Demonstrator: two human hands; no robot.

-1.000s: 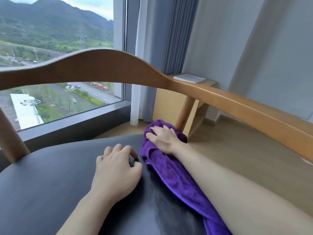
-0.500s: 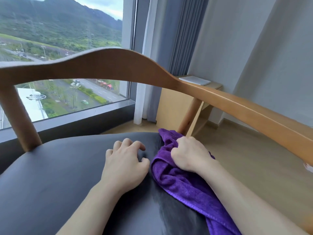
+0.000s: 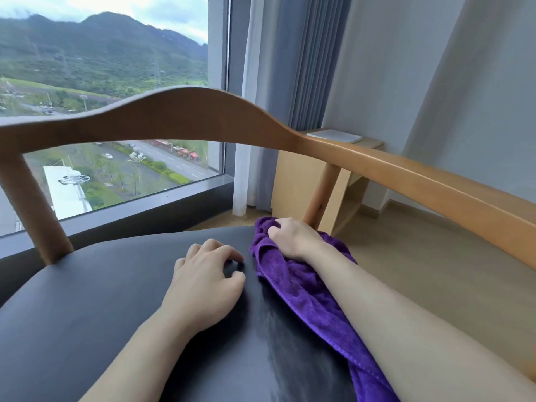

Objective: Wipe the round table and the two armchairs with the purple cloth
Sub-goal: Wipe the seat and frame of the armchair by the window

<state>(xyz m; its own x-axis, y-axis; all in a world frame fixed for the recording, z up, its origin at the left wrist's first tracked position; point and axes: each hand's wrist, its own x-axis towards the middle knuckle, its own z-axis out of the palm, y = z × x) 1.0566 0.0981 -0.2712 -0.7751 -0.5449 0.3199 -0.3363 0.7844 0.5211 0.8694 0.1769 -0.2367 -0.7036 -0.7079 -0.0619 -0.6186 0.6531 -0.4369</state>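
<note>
An armchair fills the view, with a black leather seat [image 3: 87, 300] and a curved wooden back rail [image 3: 203, 111]. The purple cloth [image 3: 307, 291] lies along the seat's right edge, bunched at its far end. My right hand [image 3: 293, 237] grips that bunched end, fingers curled into the fabric, close to the right wooden post [image 3: 322, 192]. My left hand [image 3: 206, 274] rests on the seat just left of the cloth, fingers loosely bent, fingertips touching the leather, holding nothing. A damp streak shows on the seat beside the cloth. The round table is out of view.
A wooden side table [image 3: 313, 175] with a white pad [image 3: 333, 136] on top stands behind the chair in the corner. Grey curtains [image 3: 290, 68] hang by a large window [image 3: 101, 82]. Light wood floor [image 3: 420, 256] lies to the right.
My right hand went from lying flat on the cloth to gripping it in a bunch at the seat's far right corner. My left hand stayed on the seat.
</note>
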